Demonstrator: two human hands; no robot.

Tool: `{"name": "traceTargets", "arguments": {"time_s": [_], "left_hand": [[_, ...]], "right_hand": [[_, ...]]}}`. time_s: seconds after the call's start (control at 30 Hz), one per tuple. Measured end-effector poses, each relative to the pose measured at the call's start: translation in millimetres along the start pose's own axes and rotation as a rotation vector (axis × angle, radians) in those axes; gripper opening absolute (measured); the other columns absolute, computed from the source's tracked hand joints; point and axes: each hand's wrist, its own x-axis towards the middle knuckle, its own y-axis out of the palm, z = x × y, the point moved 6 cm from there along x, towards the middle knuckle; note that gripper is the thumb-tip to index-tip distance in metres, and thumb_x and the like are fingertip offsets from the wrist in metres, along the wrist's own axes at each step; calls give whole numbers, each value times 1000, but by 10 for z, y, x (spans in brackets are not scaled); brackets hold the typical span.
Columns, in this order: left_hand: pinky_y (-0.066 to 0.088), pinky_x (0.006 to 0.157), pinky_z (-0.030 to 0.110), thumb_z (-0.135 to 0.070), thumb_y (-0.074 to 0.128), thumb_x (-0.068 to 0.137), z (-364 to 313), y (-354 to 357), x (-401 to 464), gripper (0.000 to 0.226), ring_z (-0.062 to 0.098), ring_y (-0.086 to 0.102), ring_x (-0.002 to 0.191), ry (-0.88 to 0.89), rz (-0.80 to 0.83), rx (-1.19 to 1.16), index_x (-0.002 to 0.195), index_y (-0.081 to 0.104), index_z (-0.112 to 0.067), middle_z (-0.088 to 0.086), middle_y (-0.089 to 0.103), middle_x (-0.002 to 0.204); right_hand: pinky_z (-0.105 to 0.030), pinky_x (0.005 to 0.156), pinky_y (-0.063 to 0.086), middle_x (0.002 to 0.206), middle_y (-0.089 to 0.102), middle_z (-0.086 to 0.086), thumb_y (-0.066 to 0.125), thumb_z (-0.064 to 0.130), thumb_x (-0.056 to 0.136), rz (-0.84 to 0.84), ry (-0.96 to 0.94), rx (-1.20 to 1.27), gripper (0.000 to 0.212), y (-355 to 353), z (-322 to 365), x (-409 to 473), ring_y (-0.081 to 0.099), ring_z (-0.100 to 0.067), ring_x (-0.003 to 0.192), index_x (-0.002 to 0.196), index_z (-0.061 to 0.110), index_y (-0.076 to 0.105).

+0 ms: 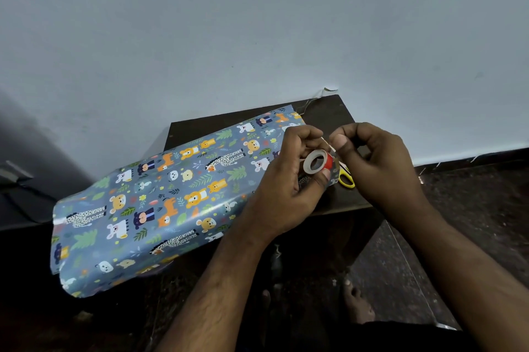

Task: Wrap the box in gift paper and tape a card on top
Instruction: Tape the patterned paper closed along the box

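Bare feet [356, 304] on dark speckled floor [472, 208] below us. Our left hand [289, 179] grips tape roll [317, 162]; right hand [378, 162] fingers pinch its pulled end. Box in gift paper [160, 194] lies on small dark bench [326, 114] w/ yellow scissors [347, 179], against pale blue wall [257, 22].

The wrapped box [171, 194] fills the small table [329, 111] from centre out past its 8 o'clock edge. Bare tabletop shows only at 1 o'clock. Scissors [347, 178] lie at 3 o'clock, just beside the box. The wall [257, 36] closes off 12 o'clock.
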Motion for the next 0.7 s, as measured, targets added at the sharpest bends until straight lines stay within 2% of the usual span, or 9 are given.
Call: {"name": "traceTargets", "arguments": {"time_s": [0.13,0.23,0.3,0.37,0.43,0.5,0.63,0.7], "left_hand": [[53,91,39,4,59,91,12,43,3,36,20,64,104,-32,5,-52,122,49,-12,2,64,111],[52,89,34,0,57,96,35,41,7,28,26,64,103,-89,3,-172,121,55,-10,8,66,111],[52,90,30,3,56,97,40,39,5,29,22,65,103,-121,6,-241,125,56,-6,13,66,113],[52,92,30,3,56,97,42,47,5,31,20,65,105,-136,15,-284,127,57,-4,17,67,115],[52,95,34,2,55,96,43,50,1,31,23,67,109,-144,25,-308,126,59,-5,16,69,115],[53,97,37,3,54,97,43,56,-3,30,27,68,113,-151,35,-323,125,61,-5,15,72,116],[52,104,42,1,56,95,52,77,5,33,30,68,116,-161,28,-362,127,64,-3,17,72,119],[51,106,44,0,57,94,61,91,12,36,31,67,118,-167,16,-381,129,63,-1,17,72,121]], "right_hand": [[-9,60,44,70,71,15,63,17,99,43,146,204,18,24,-40,-4,61,4,65,86,19,74],[-19,60,44,77,72,0,65,20,98,104,247,357,17,51,-80,-21,60,-8,70,87,15,77],[-29,65,41,82,69,-9,69,28,92,124,312,421,18,58,-138,-21,57,-16,76,89,13,78],[-33,68,40,83,69,-8,68,32,87,139,357,448,20,60,-175,-22,56,-19,80,89,14,78],[-33,66,38,81,67,-3,66,25,93,156,391,477,16,75,-189,-29,53,-19,81,85,17,78],[-30,63,37,77,64,0,61,16,97,156,431,498,22,81,-192,-38,52,-15,77,82,20,77],[-30,63,35,75,64,4,56,15,98,202,482,557,24,100,-199,-46,51,-11,72,86,21,75],[-29,64,37,80,64,3,51,15,98,232,503,596,27,120,-208,-50,53,-10,73,89,22,76]]}}
